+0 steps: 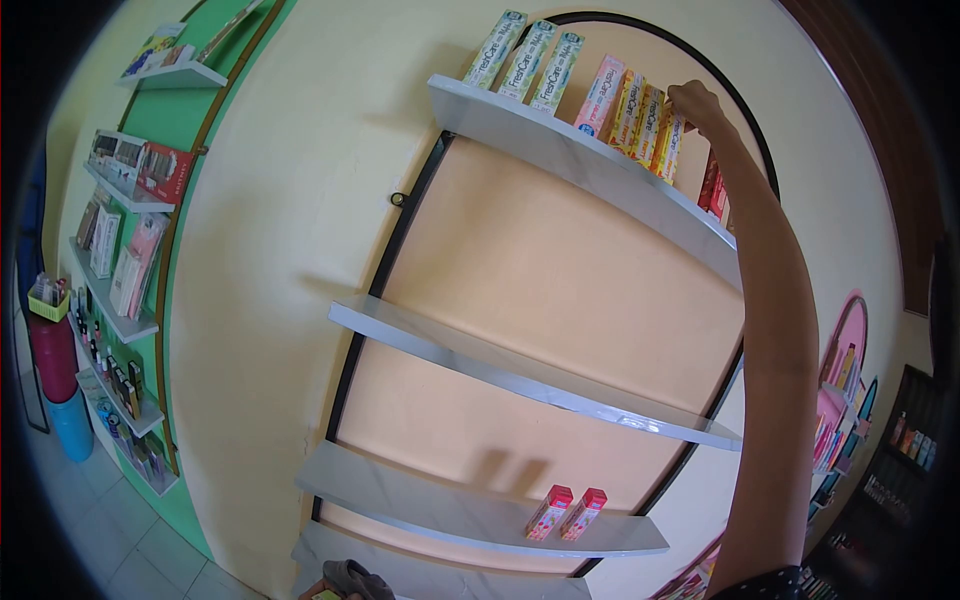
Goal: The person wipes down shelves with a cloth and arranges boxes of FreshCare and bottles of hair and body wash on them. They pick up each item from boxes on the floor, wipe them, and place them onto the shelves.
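My right hand (697,108) reaches up to the top shelf (580,138), its fingers closed at the upper end of the rightmost yellow FreshCare box (668,145). More yellow boxes (627,112) stand just left of it, then a pink box (600,97). Farther left are white-green FreshCare boxes (496,50). Red boxes (712,186) are partly hidden behind my forearm. My left hand does not show.
Below are a middle shelf (520,372) and a lower shelf (420,497) with two small pink-red boxes (549,512). A dark grey object (355,580) is at the bottom edge. Green-backed shelves (120,310) with goods stand left, dark shelving (900,470) right.
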`<action>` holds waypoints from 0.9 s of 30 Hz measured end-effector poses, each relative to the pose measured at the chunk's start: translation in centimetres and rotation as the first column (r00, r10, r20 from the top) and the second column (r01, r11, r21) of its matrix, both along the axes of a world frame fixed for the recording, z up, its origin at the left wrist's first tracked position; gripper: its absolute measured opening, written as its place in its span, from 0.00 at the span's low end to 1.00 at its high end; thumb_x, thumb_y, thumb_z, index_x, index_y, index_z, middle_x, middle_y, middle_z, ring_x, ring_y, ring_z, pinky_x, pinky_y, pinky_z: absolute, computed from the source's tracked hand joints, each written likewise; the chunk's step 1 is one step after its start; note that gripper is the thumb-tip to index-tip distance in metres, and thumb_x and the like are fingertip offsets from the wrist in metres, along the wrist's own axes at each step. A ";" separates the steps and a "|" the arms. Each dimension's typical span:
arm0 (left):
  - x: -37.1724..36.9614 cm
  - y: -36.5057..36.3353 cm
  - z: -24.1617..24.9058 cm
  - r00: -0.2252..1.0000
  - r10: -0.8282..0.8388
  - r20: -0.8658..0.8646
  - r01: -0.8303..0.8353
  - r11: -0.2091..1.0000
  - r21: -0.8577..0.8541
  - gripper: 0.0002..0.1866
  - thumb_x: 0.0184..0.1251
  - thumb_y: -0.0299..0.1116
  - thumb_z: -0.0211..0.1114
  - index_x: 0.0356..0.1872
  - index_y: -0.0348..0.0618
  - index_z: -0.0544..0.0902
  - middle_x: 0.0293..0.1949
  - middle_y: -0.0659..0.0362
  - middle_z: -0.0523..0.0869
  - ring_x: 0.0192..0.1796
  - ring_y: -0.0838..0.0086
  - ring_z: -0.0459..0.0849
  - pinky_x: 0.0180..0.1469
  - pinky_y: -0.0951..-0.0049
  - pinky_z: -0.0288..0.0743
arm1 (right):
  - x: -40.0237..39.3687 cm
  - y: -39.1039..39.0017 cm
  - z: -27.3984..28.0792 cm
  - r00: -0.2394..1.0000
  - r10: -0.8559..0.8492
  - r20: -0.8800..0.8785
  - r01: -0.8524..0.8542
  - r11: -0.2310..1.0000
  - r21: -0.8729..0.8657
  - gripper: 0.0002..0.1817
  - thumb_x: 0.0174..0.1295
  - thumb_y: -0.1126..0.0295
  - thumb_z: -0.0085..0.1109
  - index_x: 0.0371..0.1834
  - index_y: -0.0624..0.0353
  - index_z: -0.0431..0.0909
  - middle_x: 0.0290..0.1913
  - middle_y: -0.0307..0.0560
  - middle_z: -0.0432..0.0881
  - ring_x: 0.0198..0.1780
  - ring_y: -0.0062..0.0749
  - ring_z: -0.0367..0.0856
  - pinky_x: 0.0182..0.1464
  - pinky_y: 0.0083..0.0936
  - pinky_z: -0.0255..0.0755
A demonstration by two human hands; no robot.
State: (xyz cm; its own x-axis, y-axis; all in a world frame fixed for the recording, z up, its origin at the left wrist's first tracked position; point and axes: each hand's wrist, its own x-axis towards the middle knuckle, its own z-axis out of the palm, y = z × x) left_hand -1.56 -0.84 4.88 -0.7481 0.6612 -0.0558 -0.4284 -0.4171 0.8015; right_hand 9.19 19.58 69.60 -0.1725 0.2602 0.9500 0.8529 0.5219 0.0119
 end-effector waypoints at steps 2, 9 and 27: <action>-0.1 -0.1 -0.2 0.999 -0.045 0.012 0.045 0.999 0.030 0.23 0.42 0.27 0.67 0.42 0.38 0.69 0.18 0.61 0.73 0.15 0.83 0.67 0.14 0.85 0.62 | 0.0 0.2 0.2 1.000 0.009 -0.003 -0.009 1.000 0.005 0.19 0.47 0.60 0.40 0.29 0.64 0.74 0.25 0.52 0.77 0.22 0.34 0.78 0.22 0.28 0.71; 0.1 0.1 0.4 1.000 -0.011 -0.007 0.011 0.996 0.092 0.19 0.42 0.27 0.67 0.37 0.39 0.72 0.15 0.63 0.72 0.13 0.83 0.65 0.13 0.85 0.60 | 1.0 0.2 1.4 0.998 -0.053 0.021 0.054 0.998 -0.029 0.20 0.45 0.60 0.41 0.33 0.63 0.74 0.34 0.54 0.77 0.33 0.39 0.77 0.38 0.29 0.70; 1.1 -1.0 4.2 0.992 -0.099 -0.079 0.105 0.992 0.074 0.07 0.46 0.28 0.63 0.20 0.46 0.72 0.12 0.68 0.67 0.12 0.85 0.62 0.12 0.85 0.56 | 6.2 1.8 1.2 0.969 -0.247 0.010 0.247 0.969 0.025 0.15 0.34 0.61 0.58 0.28 0.54 0.77 0.28 0.41 0.78 0.31 0.29 0.75 0.38 0.44 0.56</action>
